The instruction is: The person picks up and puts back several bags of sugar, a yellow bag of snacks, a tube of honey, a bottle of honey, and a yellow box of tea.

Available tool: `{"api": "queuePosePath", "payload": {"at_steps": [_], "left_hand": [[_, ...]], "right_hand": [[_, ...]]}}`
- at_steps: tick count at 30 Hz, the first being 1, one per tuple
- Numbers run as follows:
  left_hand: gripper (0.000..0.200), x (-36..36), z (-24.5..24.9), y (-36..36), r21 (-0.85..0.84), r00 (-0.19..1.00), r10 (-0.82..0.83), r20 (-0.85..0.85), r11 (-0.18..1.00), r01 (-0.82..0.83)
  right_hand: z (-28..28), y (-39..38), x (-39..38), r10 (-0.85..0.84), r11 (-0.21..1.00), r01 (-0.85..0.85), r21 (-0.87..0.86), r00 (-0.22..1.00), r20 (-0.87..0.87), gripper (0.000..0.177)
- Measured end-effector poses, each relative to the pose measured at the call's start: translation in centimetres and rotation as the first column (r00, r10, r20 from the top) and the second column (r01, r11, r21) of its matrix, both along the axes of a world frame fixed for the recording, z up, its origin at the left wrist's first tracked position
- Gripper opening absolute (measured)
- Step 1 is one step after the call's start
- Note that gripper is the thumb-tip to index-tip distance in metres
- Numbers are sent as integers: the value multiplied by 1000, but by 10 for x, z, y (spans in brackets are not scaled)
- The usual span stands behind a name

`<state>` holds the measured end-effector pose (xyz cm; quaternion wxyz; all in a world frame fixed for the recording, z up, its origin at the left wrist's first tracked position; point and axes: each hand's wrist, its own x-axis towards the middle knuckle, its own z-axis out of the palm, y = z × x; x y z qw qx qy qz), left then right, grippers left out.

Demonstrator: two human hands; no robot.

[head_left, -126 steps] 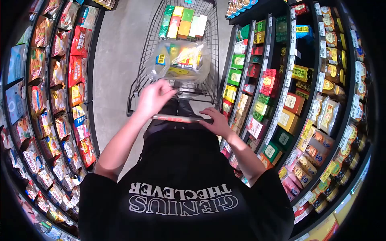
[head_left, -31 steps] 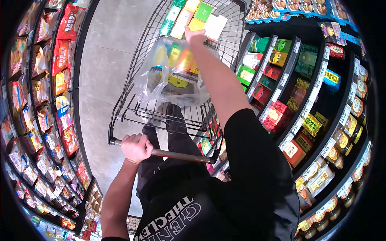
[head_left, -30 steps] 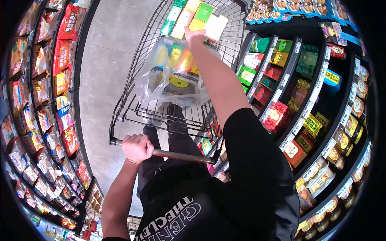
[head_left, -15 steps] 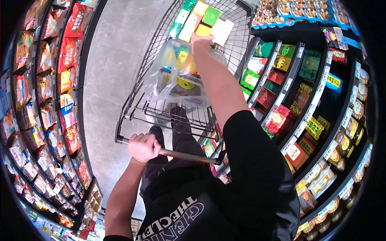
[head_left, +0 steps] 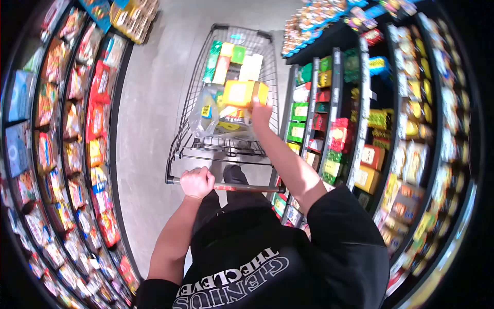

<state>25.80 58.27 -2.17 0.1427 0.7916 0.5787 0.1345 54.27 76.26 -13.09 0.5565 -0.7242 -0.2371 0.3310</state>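
My left hand [head_left: 197, 182] is wrapped around the handlebar [head_left: 242, 187] of a black wire shopping cart [head_left: 274, 67], near its left end. Over the cart, my right hand [head_left: 261, 110] grips the right end of a yellow box [head_left: 237, 93] with a pale label. Below that box lies a clear plastic bag [head_left: 201, 110] with yellow and dark packages in it, partly hidden. Farther forward in the basket are a green patterned box [head_left: 212, 63], a red-and-yellow box [head_left: 222, 67], a small green box [head_left: 238, 54] and a white box [head_left: 251, 67].
Snack shelves [head_left: 116, 139] line the left side of the grey aisle floor [head_left: 154, 103]. Close on the right stand shelves of boxed goods [head_left: 337, 135] with price strips. Egg trays [head_left: 309, 26] sit at the far right, and stacked cartons [head_left: 135, 19] at the far left.
My right hand has drawn back toward me with the yellow box, which now lies above the plastic bag. The shelves have shifted in view. My left hand stays on the handlebar.
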Motion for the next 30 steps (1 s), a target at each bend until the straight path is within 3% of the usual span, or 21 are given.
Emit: {"api": "queuePosePath", "payload": {"at_steps": [2,3,5,6,7,8,9,11,12,13,14,15,17,19,20,22,23,25,27,29,30], "left_hand": [[18,-3,-6,-1,-84,996,-1,-90,996,-6],[18,-2,4,-1,-69,996,-47,-79,997,41],[25,3,26,6,-223,997,74,31,973,-65],[37,-4,27,11,-368,993,64,98,930,-23],[37,-6,29,14,-354,994,17,104,935,21],[45,-7,29,13,-532,838,244,489,844,65],[54,-5,30,11,-665,508,507,697,721,193],[80,-8,74,-3,-640,332,584,740,463,613],[83,-7,83,-13,-595,314,563,764,429,679],[87,-9,87,-23,-551,300,548,781,380,743],[91,-13,89,-35,-481,266,529,806,323,815],[85,-13,91,-45,-441,206,583,786,295,848],[76,-12,94,-59,-598,352,576,737,315,737],[71,-10,90,-66,-570,383,527,759,251,783],[67,-8,88,-69,-546,388,498,776,221,808],[67,2,96,-77,-545,420,452,787,191,816],[67,7,101,-81,-550,442,416,795,187,814],[67,18,109,-89,-530,445,358,821,188,827],[68,30,112,-91,-513,446,303,842,196,836],[75,41,113,-91,-451,434,128,892,190,872],[75,44,113,-90,-448,431,125,894,195,873]], "right_hand": [[119,-55,-5,74,996,-85,-15,934,-349,48],[137,-82,-4,73,997,-64,35,923,-378,44],[162,-135,10,203,979,-163,126,862,-464,47],[177,-156,12,230,970,-166,175,858,-460,47],[189,-181,10,248,963,-165,214,853,-459,48],[197,-207,12,300,950,-224,218,847,-438,47],[210,-227,6,262,959,-181,219,863,-432,47],[242,-258,-11,322,933,-215,288,854,-408,49],[220,-275,-16,279,930,-162,330,896,-346,49],[240,-291,-22,284,947,-250,202,946,-158,47],[267,-308,-31,241,970,-227,81,933,-266,45],[245,-322,-36,259,951,-252,181,966,-13,45],[263,-357,-45,293,953,-260,156,921,-255,45],[264,-385,-58,164,963,-40,266,870,-465,47],[257,-398,-58,140,963,-13,268,877,-460,47],[245,-427,-55,73,971,87,223,780,-621,51],[248,-442,-52,64,970,97,225,785,-616,51],[282,-469,-48,145,984,-59,165,806,-574,53],[300,-489,-41,154,983,-67,173,815,-558,53],[294,-504,-24,188,982,-187,32,935,-300,50],[298,-508,-18,194,976,-174,132,967,-162,52]]}}
